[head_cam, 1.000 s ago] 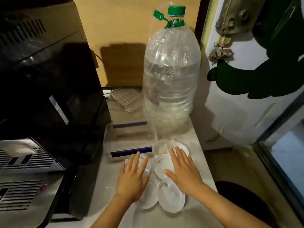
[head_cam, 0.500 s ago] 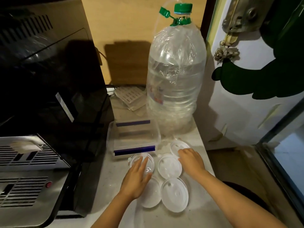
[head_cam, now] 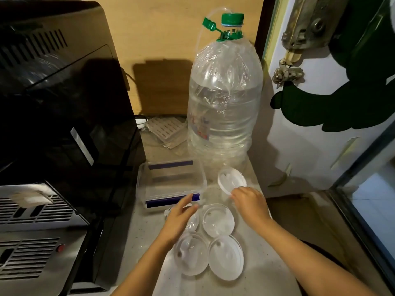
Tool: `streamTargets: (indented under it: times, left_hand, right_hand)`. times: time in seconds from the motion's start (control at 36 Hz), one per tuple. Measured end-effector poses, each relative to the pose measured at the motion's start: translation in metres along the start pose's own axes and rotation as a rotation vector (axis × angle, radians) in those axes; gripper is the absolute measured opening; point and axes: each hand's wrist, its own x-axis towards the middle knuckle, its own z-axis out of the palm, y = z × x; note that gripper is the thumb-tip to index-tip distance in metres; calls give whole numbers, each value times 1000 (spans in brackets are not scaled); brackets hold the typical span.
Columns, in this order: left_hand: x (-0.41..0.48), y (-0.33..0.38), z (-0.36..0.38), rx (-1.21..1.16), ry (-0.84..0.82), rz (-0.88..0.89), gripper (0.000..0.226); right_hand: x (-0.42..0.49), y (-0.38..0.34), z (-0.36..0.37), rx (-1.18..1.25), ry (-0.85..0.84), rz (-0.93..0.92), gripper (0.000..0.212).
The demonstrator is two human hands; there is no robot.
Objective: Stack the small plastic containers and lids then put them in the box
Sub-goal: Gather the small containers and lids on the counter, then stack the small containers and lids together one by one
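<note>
Several round clear plastic pieces lie on the counter. My right hand (head_cam: 250,205) pinches the near edge of a round white lid (head_cam: 231,180), which is tilted up off the counter. My left hand (head_cam: 179,220) hovers with fingers spread over a small clear container (head_cam: 193,221) and holds nothing. A round lid (head_cam: 218,219) lies between my hands. Nearer me sit a clear round container (head_cam: 190,254) and another lid (head_cam: 226,257). The clear rectangular box (head_cam: 171,184) with blue clips stands open just beyond my left hand.
A large water bottle (head_cam: 224,99) with a green cap stands behind the box. A black appliance (head_cam: 64,116) fills the left side, close to the box. The counter's right edge (head_cam: 269,214) drops to the floor beside a white door (head_cam: 320,124).
My right hand has curled, gripped the far white lid and tipped it up. My left hand has shifted slightly forward over the small container. The camera moved closer.
</note>
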Motion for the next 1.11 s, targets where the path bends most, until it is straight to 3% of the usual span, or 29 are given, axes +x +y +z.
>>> streamTargets:
  times: [0.17,0.31,0.5,0.58,0.67,0.78,0.89,0.97,1.11]
  left_hand:
    - [13,25,1,-477,-115,0,71]
    - [17,38,-2,-757,-262,70,78]
    - [13,33,-5,-946,-341,12,81]
    - [10,31,-8,-909,-334,25,78]
    - [8,28,-14,-883,-307,45,76]
    - [5,22,-26,-874,-231,59,74]
    - [-1,17,-34,-834,-179,55,69]
    - [-3,13,-37,-801,-134,23,84]
    - [-10,13,-36,-772,-90,5,90]
  right_hand:
    - [-8,-34,-28,233,288,-232,7]
    - [-15,-60,-40,345,331,-279,28]
    - [-23,-76,-41,386,303,-351,25]
    - [-23,-75,-43,430,222,-378,42]
    - [-22,-69,-51,526,118,-375,26]
    - [-12,-50,-57,654,-146,-105,47]
    - [-3,-31,-38,508,-338,91,72]
    - [-4,-29,-19,404,-498,160,87]
    - [-7,-34,8,290,-634,203,96]
